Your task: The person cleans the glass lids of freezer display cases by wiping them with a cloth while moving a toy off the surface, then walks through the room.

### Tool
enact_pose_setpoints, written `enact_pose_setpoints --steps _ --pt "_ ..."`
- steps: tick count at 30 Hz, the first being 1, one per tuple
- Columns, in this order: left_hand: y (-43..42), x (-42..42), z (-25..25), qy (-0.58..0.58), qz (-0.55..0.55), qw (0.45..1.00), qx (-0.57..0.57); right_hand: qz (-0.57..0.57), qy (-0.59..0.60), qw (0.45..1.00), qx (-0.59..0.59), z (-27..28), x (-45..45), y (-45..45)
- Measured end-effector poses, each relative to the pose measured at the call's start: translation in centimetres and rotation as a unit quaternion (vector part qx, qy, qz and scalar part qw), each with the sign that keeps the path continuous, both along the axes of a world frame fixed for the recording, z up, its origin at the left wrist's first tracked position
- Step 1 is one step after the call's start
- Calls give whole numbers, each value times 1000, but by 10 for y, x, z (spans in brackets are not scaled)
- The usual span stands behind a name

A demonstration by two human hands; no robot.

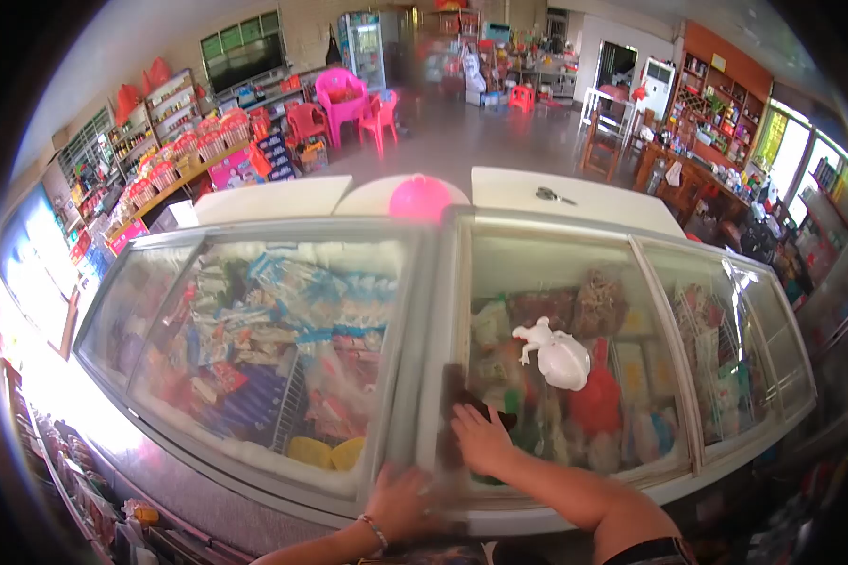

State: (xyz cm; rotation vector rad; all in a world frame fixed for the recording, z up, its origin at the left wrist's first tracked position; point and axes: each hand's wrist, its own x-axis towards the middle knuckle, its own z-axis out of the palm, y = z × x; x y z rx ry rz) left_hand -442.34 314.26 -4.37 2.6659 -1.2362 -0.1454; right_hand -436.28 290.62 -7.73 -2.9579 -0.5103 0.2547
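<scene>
My right hand (482, 441) presses a dark brown cloth (455, 391) against the left edge of the right chest freezer's sliding glass lid (499, 273). Lower down, my left hand (400, 507), with a bracelet at its wrist, rests on the front frame near the seam between the two freezers; it is blurred, but its fingers look spread and hold nothing. A white animal-shaped object (561, 361) lies on the right lid. Through the glass show several packed goods, among them a red bag (594, 400). Bagged food fills the left chest freezer (372, 443), also under glass.
Behind the freezers, a pink round object (419, 198) sits on a white surface, with scissors (555, 196) on another white top. Farther back are pink chairs (342, 94), a red stool (522, 97), goods-laden shelves (171, 104) and a wooden desk (693, 179).
</scene>
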Motion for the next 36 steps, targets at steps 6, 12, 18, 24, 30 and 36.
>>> enact_pose_setpoints --steps 6,12,18,24,30,36 --pt "-18 -3 10 18 66 997 20 -6 -51 998 -48 -14 140 -41" --pt "-28 -2 10 72 119 990 39 -77 48 992 -86 11 311 -75" --pt "-39 3 14 85 148 984 46 -91 42 992 -75 -4 428 -117" --pt "-47 10 19 81 159 978 105 -95 -51 993 -50 -21 504 -157" --pt "-45 7 5 78 170 979 84 -104 -53 992 -36 -17 527 -194" --pt "-53 9 12 67 168 976 125 -103 -142 982 -72 -32 513 -292"
